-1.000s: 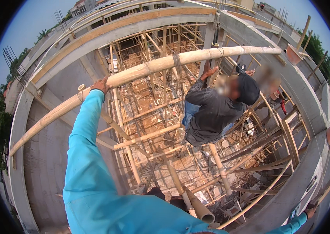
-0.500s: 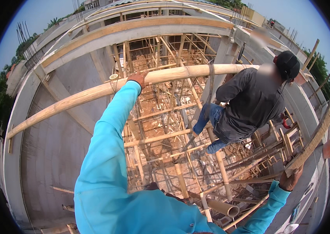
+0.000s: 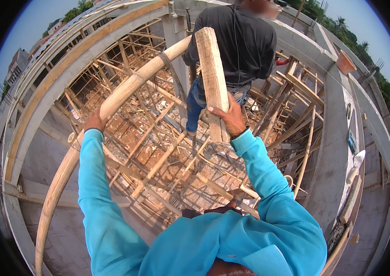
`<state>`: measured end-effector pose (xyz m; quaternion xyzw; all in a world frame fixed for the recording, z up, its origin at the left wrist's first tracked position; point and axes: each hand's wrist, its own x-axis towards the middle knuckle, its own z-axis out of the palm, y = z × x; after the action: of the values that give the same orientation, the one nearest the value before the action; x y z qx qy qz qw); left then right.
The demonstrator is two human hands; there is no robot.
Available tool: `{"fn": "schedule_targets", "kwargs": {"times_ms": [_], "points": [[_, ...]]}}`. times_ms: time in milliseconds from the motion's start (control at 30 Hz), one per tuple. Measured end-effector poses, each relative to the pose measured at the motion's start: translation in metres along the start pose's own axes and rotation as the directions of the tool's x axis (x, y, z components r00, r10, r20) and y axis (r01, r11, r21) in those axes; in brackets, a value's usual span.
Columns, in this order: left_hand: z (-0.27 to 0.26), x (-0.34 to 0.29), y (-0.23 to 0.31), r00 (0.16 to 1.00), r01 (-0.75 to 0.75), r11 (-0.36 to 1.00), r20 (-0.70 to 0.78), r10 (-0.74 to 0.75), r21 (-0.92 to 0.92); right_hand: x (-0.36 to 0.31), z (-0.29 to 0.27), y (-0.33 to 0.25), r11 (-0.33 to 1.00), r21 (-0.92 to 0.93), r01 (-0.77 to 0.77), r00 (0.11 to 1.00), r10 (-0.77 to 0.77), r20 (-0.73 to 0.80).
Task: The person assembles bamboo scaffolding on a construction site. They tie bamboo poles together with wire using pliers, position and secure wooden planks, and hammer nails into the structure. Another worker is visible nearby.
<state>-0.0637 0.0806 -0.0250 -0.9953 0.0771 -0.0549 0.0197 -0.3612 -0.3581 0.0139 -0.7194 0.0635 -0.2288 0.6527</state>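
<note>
A thick bamboo pole (image 3: 135, 83) slants across the left half of the view. My left hand (image 3: 94, 120) is wrapped over it, close to where a short cut bamboo end pokes out. In the middle, my right hand (image 3: 232, 117) grips a rough wooden plank (image 3: 212, 69) near its lower end, thumb across the face. The plank stands nearly upright in view, in front of a co-worker's dark back (image 3: 245, 46). The pole's far end goes out of sight beside that person.
Below spreads a lattice of bamboo scaffolding (image 3: 158, 161) over rubble-strewn ground far down. At right, a concrete beam (image 3: 326, 161) bears a trowel (image 3: 360, 158) and a wooden piece (image 3: 350, 200). An orange container (image 3: 346, 62) sits farther along the concrete.
My right hand has brought the plank from the far right into the middle. The view has turned right, and the co-worker appears nearer the top. My left hand still holds the pole.
</note>
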Motion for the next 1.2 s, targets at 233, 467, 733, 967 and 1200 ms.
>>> {"fn": "schedule_targets", "kwargs": {"times_ms": [233, 467, 733, 967, 1200], "points": [[0.007, 0.006, -0.002, 0.999, 0.001, 1.000, -0.047, -0.002, -0.016, 0.014, -0.030, 0.061, 0.967, 0.226, -0.121, 0.992, 0.113, 0.048], [0.007, 0.011, -0.001, 0.999, 0.050, 0.998, -0.022, -0.049, 0.033, 0.028, -0.038, 0.136, 0.869, -0.444, -0.218, 0.951, 0.087, -0.297], [0.004, 0.007, 0.000, 0.998, 0.060, 0.997, 0.025, -0.061, 0.043, 0.053, -0.005, 0.178, 0.946, -0.322, -0.041, 0.960, -0.053, -0.276], [0.002, 0.011, -0.003, 0.992, 0.005, 0.999, 0.126, -0.009, 0.035, 0.072, 0.091, 0.215, 0.911, -0.388, -0.137, 0.990, 0.134, -0.036], [0.012, 0.036, -0.030, 0.960, -0.188, 0.976, 0.190, 0.207, -0.114, -0.035, 0.268, 0.291, 0.930, -0.313, -0.195, 0.916, 0.286, 0.281]]}}
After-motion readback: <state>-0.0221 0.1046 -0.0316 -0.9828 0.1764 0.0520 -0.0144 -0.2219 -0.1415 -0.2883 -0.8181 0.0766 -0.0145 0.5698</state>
